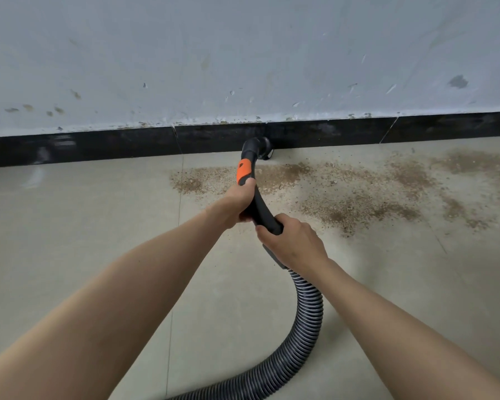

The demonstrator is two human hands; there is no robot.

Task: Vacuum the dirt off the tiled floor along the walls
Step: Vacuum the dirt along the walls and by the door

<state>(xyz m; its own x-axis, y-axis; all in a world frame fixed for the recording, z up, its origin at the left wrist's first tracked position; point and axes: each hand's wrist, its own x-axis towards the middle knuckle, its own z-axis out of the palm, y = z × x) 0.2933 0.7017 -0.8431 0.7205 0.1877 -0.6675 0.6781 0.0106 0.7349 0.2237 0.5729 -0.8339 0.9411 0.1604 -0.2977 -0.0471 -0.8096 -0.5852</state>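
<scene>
**Head view: both hands on the vacuum wand at the wall's foot**

The left hand point(233, 204) wraps its fingers round the black wand point(259, 206) just below the orange grip point(244, 170), thumb lying up toward the orange. The right hand point(292, 241) grips the same wand lower down, nearer the body, fingers curled round it where it meets the ribbed hose point(306, 321). The two hands sit close together, almost touching.

The nozzle point(259, 150) is down where the floor point(98, 226) meets the black skirting point(98, 144), right against the skirting. Above that runs a pale, scuffed wall point(243, 53).

The dirt point(352, 203), brown and gritty, lies on the tiles in a broad patch spreading from the nozzle to the right along the wall, with a smaller patch point(194, 180) just left of the wand. The wand crosses above the gap between them.

The hose curves from the right hand down and leftward, leaving at the bottom edge.
</scene>
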